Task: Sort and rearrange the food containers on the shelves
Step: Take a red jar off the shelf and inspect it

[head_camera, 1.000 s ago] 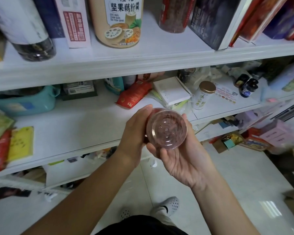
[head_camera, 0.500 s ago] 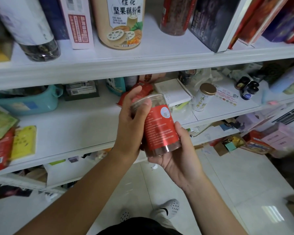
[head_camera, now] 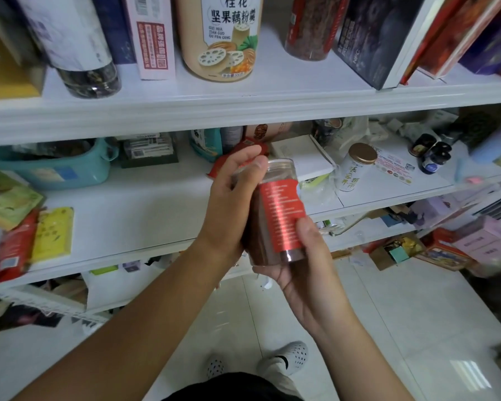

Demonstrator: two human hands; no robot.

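Observation:
I hold a clear plastic jar (head_camera: 281, 215) with a red label and dark reddish contents upright in front of the middle shelf (head_camera: 122, 215). My left hand (head_camera: 232, 195) wraps its left side, thumb near the clear lid. My right hand (head_camera: 304, 264) cups the jar's base from below, thumb on the label. A similar red-labelled jar (head_camera: 311, 27) stands on the top shelf (head_camera: 243, 107), beside a tall beige canister (head_camera: 219, 36).
On the middle shelf sit a teal basket (head_camera: 49, 169), a white box (head_camera: 307, 157), a gold-lidded white jar (head_camera: 356, 166), a red pouch (head_camera: 223, 160) and small dark bottles (head_camera: 431, 154). Packets (head_camera: 26, 227) lie at its left. Boxes crowd the lowest shelf and floor at right.
The jar was tilted with its bottom facing me, then turned upright. Since half a second ago it has rotated, so the label's text side now faces me.

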